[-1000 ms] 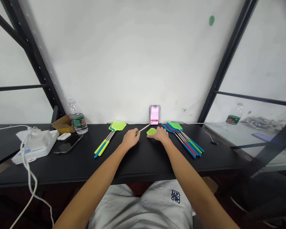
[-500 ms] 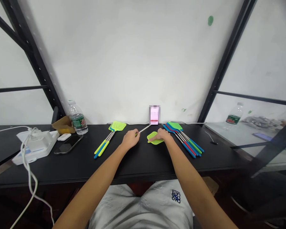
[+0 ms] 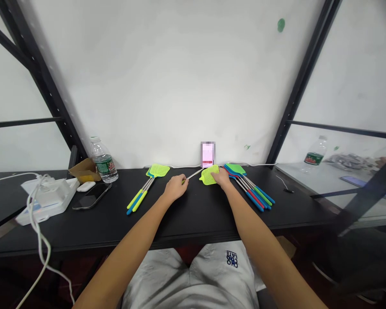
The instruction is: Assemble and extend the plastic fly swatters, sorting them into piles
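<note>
My left hand [image 3: 176, 187] is closed around the grip of a fly swatter handle, whose thin metal rod [image 3: 195, 173] points up and right toward the phone. Between the thumb and fingers of my right hand [image 3: 222, 177] is a loose yellow-green fly swatter head [image 3: 209, 175], a mesh paddle with its narrow socket end facing left. The rod and the paddle are apart. To the left lies a small bundle of fly swatters [image 3: 141, 192] with yellow and blue grips. Right of my right hand, several more fly swatters [image 3: 256, 194] lie fanned, with blue, red and green grips.
Against the wall leans a lit phone [image 3: 207, 155], its screen partly blurred. At left are a water bottle [image 3: 105, 163], a cardboard box [image 3: 85, 170], a dark phone [image 3: 92, 197], a white case [image 3: 85, 186] and a power strip [image 3: 56, 199]. Black shelf posts flank the table.
My right hand has raised the yellow-green swatter head from the table, tilting it up with the mesh facing me. My left hand and its rod stay nearly in place.
</note>
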`<state>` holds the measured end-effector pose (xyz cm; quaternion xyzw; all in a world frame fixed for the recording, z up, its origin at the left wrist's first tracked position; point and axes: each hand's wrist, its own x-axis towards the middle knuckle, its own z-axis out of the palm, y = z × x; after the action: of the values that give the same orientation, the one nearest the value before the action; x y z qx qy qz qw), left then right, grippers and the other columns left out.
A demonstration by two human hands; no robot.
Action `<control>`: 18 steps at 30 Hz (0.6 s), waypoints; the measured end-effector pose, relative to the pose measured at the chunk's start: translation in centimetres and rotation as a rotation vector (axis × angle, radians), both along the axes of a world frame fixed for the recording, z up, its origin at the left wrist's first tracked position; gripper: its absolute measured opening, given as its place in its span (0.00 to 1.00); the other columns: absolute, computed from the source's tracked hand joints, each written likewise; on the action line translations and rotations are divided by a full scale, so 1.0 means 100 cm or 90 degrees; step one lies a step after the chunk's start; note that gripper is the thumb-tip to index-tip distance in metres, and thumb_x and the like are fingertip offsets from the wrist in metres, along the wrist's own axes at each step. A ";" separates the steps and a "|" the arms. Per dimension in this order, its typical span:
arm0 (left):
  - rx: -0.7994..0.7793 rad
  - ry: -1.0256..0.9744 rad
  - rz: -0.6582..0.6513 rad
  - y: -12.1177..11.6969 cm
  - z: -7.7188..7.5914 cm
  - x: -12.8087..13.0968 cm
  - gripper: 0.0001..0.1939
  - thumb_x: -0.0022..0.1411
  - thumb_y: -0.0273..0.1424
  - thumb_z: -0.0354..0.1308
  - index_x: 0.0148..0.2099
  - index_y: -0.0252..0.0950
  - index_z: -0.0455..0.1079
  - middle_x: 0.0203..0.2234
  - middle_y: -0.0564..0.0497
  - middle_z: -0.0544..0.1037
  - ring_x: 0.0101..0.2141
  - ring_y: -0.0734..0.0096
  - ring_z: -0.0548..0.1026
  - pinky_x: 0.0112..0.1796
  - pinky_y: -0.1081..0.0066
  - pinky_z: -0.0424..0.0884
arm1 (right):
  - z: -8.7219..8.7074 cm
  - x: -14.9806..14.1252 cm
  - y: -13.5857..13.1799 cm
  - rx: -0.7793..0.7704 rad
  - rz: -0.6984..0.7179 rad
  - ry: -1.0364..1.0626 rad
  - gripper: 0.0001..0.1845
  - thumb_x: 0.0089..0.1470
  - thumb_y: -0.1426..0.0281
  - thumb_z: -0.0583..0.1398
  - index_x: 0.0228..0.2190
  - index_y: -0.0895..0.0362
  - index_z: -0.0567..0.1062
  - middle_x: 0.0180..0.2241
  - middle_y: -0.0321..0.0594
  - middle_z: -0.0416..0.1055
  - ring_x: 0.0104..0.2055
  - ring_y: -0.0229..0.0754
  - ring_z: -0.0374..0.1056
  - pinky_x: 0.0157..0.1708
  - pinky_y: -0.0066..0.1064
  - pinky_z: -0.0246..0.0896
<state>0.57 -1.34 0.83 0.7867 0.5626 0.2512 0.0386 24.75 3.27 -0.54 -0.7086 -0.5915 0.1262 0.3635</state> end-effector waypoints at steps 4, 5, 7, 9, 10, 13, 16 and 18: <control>-0.001 -0.002 -0.010 0.001 -0.001 -0.001 0.14 0.66 0.40 0.48 0.38 0.39 0.71 0.32 0.48 0.78 0.36 0.64 0.74 0.34 0.71 0.63 | 0.004 0.004 0.001 0.051 -0.057 0.085 0.20 0.60 0.63 0.50 0.39 0.62 0.77 0.39 0.52 0.76 0.42 0.51 0.71 0.37 0.32 0.63; 0.002 -0.004 -0.012 0.001 -0.002 -0.001 0.14 0.66 0.41 0.48 0.37 0.39 0.71 0.31 0.48 0.78 0.36 0.64 0.74 0.34 0.71 0.63 | 0.005 0.004 0.000 0.060 -0.080 0.090 0.22 0.61 0.62 0.48 0.38 0.62 0.77 0.38 0.53 0.76 0.42 0.52 0.71 0.37 0.33 0.63; 0.010 -0.007 -0.012 0.001 -0.002 -0.001 0.15 0.66 0.41 0.47 0.37 0.40 0.71 0.30 0.48 0.77 0.35 0.64 0.74 0.32 0.71 0.62 | 0.007 0.006 -0.002 0.072 -0.133 0.087 0.25 0.62 0.60 0.48 0.36 0.63 0.77 0.38 0.56 0.75 0.41 0.54 0.70 0.39 0.35 0.62; 0.016 -0.007 -0.008 0.001 -0.002 -0.002 0.16 0.66 0.42 0.47 0.36 0.40 0.71 0.30 0.48 0.77 0.34 0.64 0.74 0.31 0.71 0.61 | 0.008 0.009 -0.004 0.081 -0.180 0.090 0.25 0.62 0.59 0.47 0.35 0.63 0.78 0.38 0.58 0.75 0.42 0.56 0.70 0.40 0.36 0.61; 0.016 -0.006 -0.007 0.001 -0.001 -0.002 0.16 0.66 0.42 0.47 0.35 0.40 0.71 0.29 0.48 0.77 0.34 0.64 0.74 0.31 0.71 0.61 | 0.008 0.010 -0.005 0.084 -0.195 0.096 0.25 0.62 0.59 0.47 0.35 0.63 0.78 0.37 0.58 0.75 0.42 0.56 0.70 0.40 0.36 0.60; 0.011 -0.003 -0.009 0.000 0.000 -0.002 0.18 0.66 0.44 0.46 0.35 0.39 0.71 0.28 0.48 0.76 0.33 0.64 0.74 0.31 0.71 0.60 | 0.007 0.014 -0.004 0.086 -0.207 0.117 0.26 0.62 0.58 0.47 0.33 0.62 0.78 0.35 0.57 0.75 0.41 0.56 0.70 0.39 0.37 0.60; 0.008 -0.004 -0.009 -0.001 0.001 -0.002 0.19 0.67 0.44 0.45 0.34 0.39 0.72 0.28 0.48 0.76 0.32 0.65 0.73 0.31 0.71 0.60 | 0.005 0.017 -0.002 0.084 -0.196 0.113 0.27 0.61 0.57 0.48 0.30 0.61 0.78 0.34 0.56 0.75 0.39 0.56 0.70 0.37 0.37 0.60; 0.007 -0.006 -0.008 0.000 0.001 -0.002 0.19 0.67 0.44 0.46 0.34 0.39 0.72 0.28 0.48 0.76 0.32 0.65 0.73 0.31 0.72 0.60 | 0.004 0.017 -0.001 0.085 -0.189 0.102 0.26 0.60 0.56 0.48 0.29 0.60 0.78 0.32 0.56 0.75 0.38 0.56 0.69 0.36 0.37 0.60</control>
<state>0.32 -1.38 0.93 0.7891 0.5563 0.2577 0.0382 26.43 3.16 -0.14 -0.7502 -0.4564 0.0879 0.4702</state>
